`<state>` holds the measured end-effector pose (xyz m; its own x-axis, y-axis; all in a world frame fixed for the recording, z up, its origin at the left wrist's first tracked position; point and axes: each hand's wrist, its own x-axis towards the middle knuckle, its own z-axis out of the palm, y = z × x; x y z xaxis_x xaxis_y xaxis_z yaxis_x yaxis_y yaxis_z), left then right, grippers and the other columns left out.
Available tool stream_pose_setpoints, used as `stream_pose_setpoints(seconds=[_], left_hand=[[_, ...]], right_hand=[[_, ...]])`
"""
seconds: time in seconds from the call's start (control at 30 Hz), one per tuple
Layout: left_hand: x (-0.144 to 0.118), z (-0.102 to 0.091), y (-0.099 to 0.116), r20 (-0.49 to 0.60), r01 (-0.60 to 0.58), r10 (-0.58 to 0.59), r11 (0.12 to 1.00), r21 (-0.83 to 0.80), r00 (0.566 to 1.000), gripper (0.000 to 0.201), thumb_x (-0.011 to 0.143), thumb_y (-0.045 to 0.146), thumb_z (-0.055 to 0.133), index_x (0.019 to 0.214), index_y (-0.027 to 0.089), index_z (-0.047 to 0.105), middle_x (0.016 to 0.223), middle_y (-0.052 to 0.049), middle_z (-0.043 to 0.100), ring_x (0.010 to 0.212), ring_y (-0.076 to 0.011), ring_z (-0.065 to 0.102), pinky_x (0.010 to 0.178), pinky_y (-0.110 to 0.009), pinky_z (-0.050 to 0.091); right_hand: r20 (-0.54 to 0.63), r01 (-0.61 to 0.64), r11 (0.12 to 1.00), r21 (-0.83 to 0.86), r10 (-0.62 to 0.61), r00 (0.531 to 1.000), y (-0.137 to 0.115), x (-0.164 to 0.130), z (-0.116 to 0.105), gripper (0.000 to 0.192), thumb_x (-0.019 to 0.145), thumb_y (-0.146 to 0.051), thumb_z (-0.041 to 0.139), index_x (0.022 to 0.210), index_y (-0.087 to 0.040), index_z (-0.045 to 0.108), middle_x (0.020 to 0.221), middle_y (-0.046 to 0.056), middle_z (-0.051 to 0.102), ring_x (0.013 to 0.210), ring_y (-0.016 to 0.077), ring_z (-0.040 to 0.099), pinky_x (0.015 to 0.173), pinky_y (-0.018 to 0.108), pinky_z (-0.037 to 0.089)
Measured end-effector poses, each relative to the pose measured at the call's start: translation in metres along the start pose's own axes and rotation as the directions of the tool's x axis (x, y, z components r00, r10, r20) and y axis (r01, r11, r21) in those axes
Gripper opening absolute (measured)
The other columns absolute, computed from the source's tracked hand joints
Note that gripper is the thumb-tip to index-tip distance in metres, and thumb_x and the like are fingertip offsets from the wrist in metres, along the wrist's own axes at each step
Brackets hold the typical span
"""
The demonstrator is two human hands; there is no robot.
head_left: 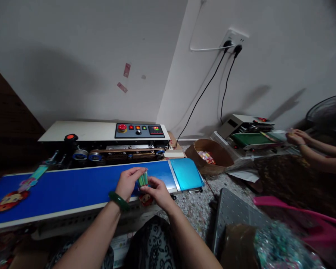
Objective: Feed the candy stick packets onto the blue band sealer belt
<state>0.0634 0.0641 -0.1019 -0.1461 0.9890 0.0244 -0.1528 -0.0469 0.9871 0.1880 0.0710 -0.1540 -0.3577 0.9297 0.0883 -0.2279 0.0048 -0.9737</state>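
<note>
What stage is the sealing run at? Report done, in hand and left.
Done: one cartoon-topped packet lies at the far left end of the blue belt, past the sealer's rollers.
In hand: the left hand and right hand together hold a green-striped packet over the belt's near edge.
Left: the brown tub holds more colourful pieces; their number cannot be told.

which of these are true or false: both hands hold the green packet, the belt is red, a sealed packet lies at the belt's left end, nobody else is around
1. Both hands hold the green packet: true, left hand and right hand grip it over the belt.
2. The belt is red: false, it is blue.
3. A cartoon packet lies at the belt's left end: true.
4. Nobody else is around: false, another person's hands work at a second machine on the right.
</note>
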Motion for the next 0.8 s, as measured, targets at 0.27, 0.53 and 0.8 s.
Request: stream_pose_setpoints(seconds=[0.27,0.53,0.8], left_hand=[[0.0,0.0,-0.001,-0.016,-0.042,0.044,0.993,0.112,0.999,0.022,0.061,0.035,0.067,0.072,0.016,0.071,0.081,-0.008,0.07,0.085,-0.0216,0.06,0.079,-0.03,0.041],[-0.002,0.0,0.002,0.015,0.095,-0.1,0.981,0.171,0.995,0.044,0.066,0.05,0.059,0.093,0.016,0.066,0.098,-0.01,0.066,0.09,-0.0215,0.057,0.067,-0.028,0.039],[-0.004,-0.004,0.003,0.051,0.134,-0.142,0.981,0.137,0.989,0.04,0.065,0.047,0.062,0.091,0.017,0.067,0.093,-0.011,0.067,0.076,-0.0173,0.059,0.061,-0.026,0.04]], right_hand=[[0.004,-0.134,0.986,0.099,0.135,0.991,-0.001,-0.012,-0.002,0.031,0.052,-0.029,0.074,0.078,-0.017,0.061,0.069,-0.001,0.064,0.059,0.0116,0.058,0.059,0.023,0.045],[-0.322,-0.065,0.975,0.213,0.133,0.937,-0.013,-0.003,-0.04,0.027,0.053,-0.03,0.072,0.069,-0.015,0.056,0.059,0.0,0.061,0.052,0.0121,0.057,0.053,0.024,0.046],[-0.356,-0.216,0.975,0.059,0.223,0.908,-0.032,0.043,-0.089,0.018,0.056,-0.017,0.067,0.051,-0.015,0.049,0.042,-0.001,0.05,0.037,0.0093,0.047,0.041,0.023,0.04]])
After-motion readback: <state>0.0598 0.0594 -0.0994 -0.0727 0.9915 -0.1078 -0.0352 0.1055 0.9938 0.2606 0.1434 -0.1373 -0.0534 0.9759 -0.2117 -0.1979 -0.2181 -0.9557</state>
